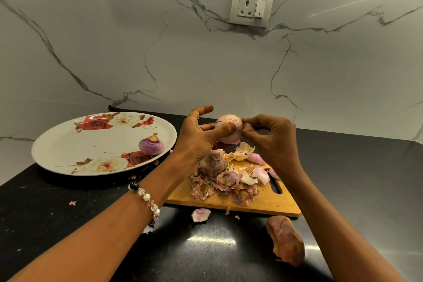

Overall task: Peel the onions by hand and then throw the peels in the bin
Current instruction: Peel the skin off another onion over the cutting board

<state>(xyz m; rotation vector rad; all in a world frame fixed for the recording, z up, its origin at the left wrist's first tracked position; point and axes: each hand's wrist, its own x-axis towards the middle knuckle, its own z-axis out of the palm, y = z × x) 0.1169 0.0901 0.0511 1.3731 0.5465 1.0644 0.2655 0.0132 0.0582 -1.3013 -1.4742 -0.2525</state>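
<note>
A person stands at a black desk [68, 224] backed by a white marble wall, seen from above the hands. At the far left sits a large white plate [68, 144] printed with red and cream roses. One peeled purple onion [151, 144] rests near its right rim. A bead bracelet [146, 199] circles the left forearm, which reaches in from the near left. The left hand [196, 135] cups a pale pink onion [230, 131] in the air above the far edge of a wooden cutting board [270, 201]. Its fingers curl round the onion and its thumb presses on the front, while the index finger points up, free of the onion. The right hand [272, 137] meets the onion from the right; its thumb and forefinger pinch at the skin on the onion's upper right side, the other fingers curled loosely. Below the hands, a heap of papery onion peels [224, 178] lies on the cutting board. A few small scraps lie scattered on the desk around the board. A small pale peel [201, 214] lies on the desk just near of the board. Farther right and nearer, a large brown peel [287, 239] lies on the desk. High on the wall, right of centre, is a white power socket [251, 7].
</note>
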